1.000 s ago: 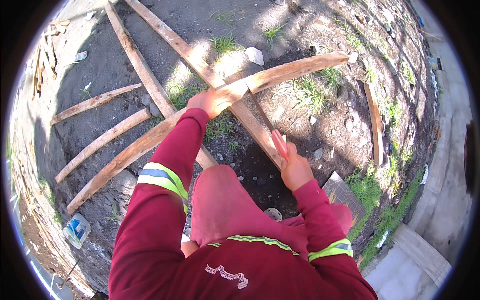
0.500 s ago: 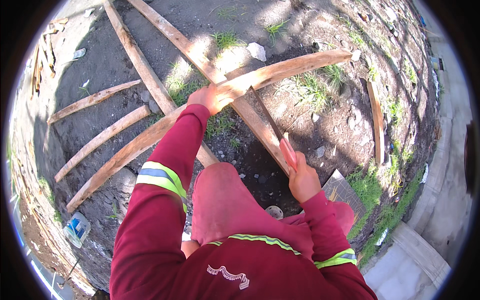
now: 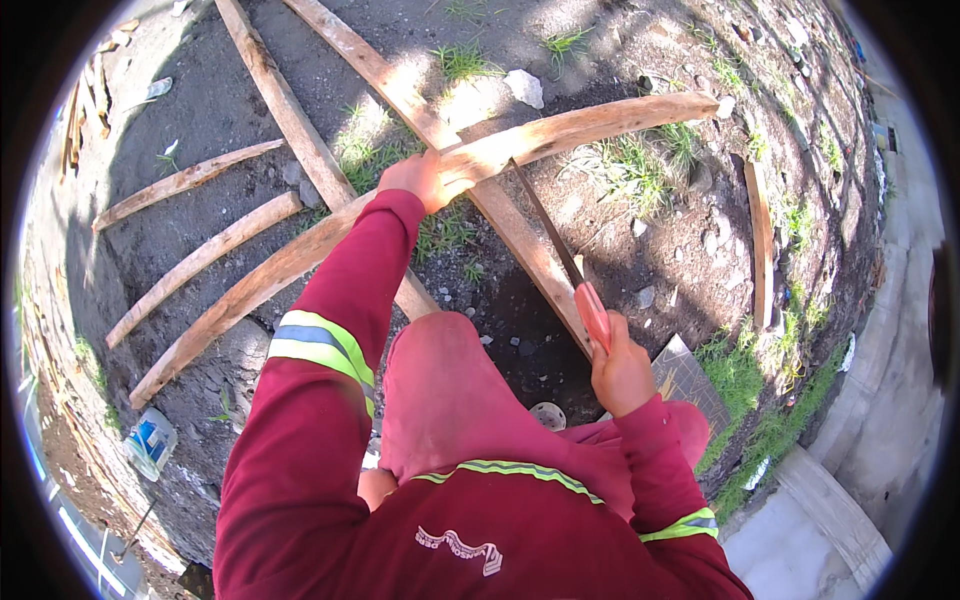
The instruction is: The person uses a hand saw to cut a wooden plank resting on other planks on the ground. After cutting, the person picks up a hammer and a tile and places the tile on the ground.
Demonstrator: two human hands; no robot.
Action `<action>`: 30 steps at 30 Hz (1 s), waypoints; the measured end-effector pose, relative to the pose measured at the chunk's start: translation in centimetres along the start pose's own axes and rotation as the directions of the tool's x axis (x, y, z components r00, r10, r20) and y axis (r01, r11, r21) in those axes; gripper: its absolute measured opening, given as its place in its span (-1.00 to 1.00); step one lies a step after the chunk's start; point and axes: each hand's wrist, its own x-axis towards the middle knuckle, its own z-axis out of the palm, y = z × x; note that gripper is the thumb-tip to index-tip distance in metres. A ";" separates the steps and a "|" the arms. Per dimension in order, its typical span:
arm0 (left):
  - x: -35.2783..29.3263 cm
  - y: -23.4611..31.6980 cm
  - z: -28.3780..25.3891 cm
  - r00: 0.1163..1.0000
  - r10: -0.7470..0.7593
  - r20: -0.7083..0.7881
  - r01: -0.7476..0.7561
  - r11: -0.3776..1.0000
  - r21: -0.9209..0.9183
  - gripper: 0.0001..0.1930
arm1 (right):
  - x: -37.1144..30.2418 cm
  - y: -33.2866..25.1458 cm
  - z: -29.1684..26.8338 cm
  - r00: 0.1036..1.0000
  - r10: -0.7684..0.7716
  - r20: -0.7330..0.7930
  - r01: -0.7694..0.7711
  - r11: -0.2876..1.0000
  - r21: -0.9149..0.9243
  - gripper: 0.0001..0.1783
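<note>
**Outdoor dirt yard, timber and blade**

Dark bare soil (image 3: 620, 260), grass tufts, scattered stones; concrete edging (image 3: 850, 500) at lower right. Several rough poles (image 3: 200, 255) strewn about, one straight plank (image 3: 400, 90) crossed beneath the work. Long curved pale pole (image 3: 560, 135), bark-stripped, raised across the ground. Left hand (image 3: 415, 180) clamped round its middle. Right hand (image 3: 622, 375) fisted on the red handle of a machete (image 3: 550, 230), blade tip touching the pole.
</note>
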 end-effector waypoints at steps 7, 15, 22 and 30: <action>-0.2 0.4 0.1 0.995 0.014 -0.102 -0.016 1.000 -0.016 -0.29 | 12.0 -2.5 3.6 0.998 -0.057 -0.008 0.056 0.995 -0.079 -0.70; -0.2 0.4 -0.5 1.000 -0.009 0.019 0.010 1.000 -0.004 -0.23 | -0.7 0.3 -0.2 0.998 0.056 0.008 -0.056 0.998 -0.012 -0.64; -0.5 0.8 -0.4 0.999 -0.007 -0.048 0.008 1.000 0.025 -0.23 | 12.4 -2.7 4.1 0.995 -0.087 -0.047 0.085 0.996 -0.037 -0.64; -0.4 0.0 0.9 0.996 0.015 -0.084 -0.015 1.000 -0.001 -0.20 | -0.8 -0.2 -1.0 0.996 0.086 0.028 -0.086 0.996 0.001 -0.63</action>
